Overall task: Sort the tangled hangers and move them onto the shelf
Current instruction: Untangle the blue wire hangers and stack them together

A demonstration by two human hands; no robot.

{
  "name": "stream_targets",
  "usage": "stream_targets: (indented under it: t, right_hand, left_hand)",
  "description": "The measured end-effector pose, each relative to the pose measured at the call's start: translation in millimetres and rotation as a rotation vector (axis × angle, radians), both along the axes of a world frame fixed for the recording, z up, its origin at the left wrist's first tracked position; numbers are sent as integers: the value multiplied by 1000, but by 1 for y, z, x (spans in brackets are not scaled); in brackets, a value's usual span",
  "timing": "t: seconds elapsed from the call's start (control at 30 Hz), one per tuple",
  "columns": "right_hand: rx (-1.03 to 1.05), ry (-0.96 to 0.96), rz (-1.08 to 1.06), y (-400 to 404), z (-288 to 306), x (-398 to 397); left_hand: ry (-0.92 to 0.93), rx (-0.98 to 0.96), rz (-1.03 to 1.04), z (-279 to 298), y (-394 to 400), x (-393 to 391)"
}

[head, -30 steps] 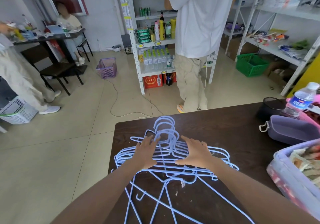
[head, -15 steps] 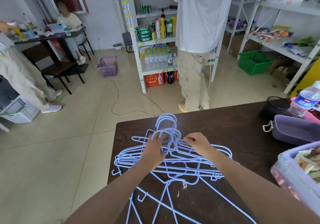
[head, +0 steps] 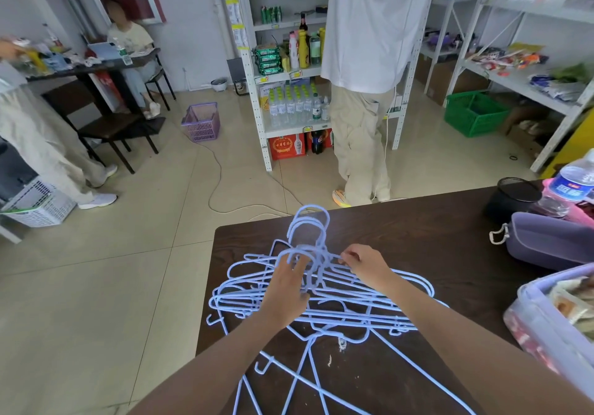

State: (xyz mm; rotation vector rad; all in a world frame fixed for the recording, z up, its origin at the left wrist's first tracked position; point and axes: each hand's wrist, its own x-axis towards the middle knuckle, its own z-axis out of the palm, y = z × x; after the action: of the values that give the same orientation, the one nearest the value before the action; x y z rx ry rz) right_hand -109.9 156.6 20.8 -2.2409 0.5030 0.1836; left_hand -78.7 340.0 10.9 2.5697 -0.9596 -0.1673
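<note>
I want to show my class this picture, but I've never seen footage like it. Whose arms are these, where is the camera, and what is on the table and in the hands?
No machine here: the arms belong to a person wearing a wide-angle camera on the head, so you look forward and down over their own hands. On the dark wooden table lies a tangled pile of light blue wire hangers. The left hand has its fingers through the bunched hooks at the top of the pile. The right hand pinches a hanger wire beside those hooks. At the table's right edge are a purple pouch, a water bottle and a clear plastic bin. Behind, another person stands at a white shelf of bottles.
</note>
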Motion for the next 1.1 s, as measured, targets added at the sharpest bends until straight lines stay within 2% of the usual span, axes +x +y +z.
stream_targets:
  t: [0.07, 0.27, 0.4, 0.47, 0.57, 0.67, 0.97, 1.1]
  right_hand:
    - [7, -20, -28, 2, -1, 1]
    - [68, -84, -121, 0, 0, 5]
    - [139, -57, -28, 0, 2, 4]
    - [179, 22, 77, -3, 4, 2]
    - [157, 144, 262, -11, 14, 0]
    - [156, 175, 319, -16, 18, -1]
    - [42, 57, 193, -6, 3, 1]
    - [36, 3, 120, -7, 0, 4]
  left_hand:
    - [-46, -56, 0, -9, 2, -4]
    - [16, -94, 42, -6, -1, -10]
    - [16, -15, 52, -6, -4, -2]
    - [6, 23, 61, -6, -4, 1]
    - [51, 0, 67, -6, -5, 4]
    - [94, -26, 67, -4, -2, 5]
    - [131, -27, 75, -8, -5, 16]
    - [49, -72, 82, -8, -9, 13]
